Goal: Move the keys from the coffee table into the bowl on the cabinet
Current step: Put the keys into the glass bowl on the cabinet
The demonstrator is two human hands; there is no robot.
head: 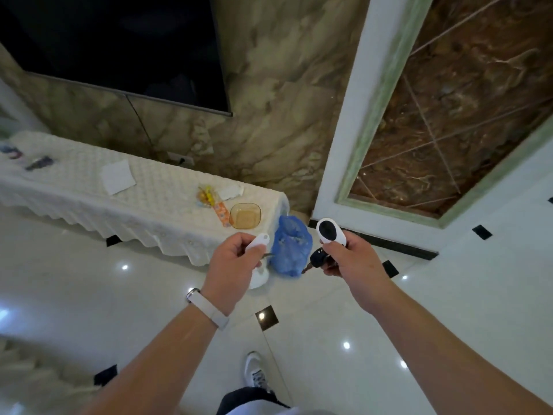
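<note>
- Right hand [344, 256] is gripping a bunch of keys [317, 259]: a white fob with a black oval face is standing up out of the fist, a dark key head is hanging below it.
- Left hand [236, 259] is closing around a white tag [258, 241] with a thin metal piece poking out beside it (key or ring, cannot tell).
- Keys are already in the air, so the pickup looks done; carrying and dropping are what is left.
- Amber glass bowl [245, 215] is sitting empty at 12 o'clock from the hands, near the right end of the counter [89, 187], which is draped in a white quilted cloth.
- Snack wrappers [209, 202] are lying just at 9 o'clock of the bowl; a paper sheet [117, 176] farther along.
- Blue plastic bag [290, 250] is standing on the floor between hands and counter end, a likely thing to step around.
- Dark TV screen [119, 43] is hanging above.
</note>
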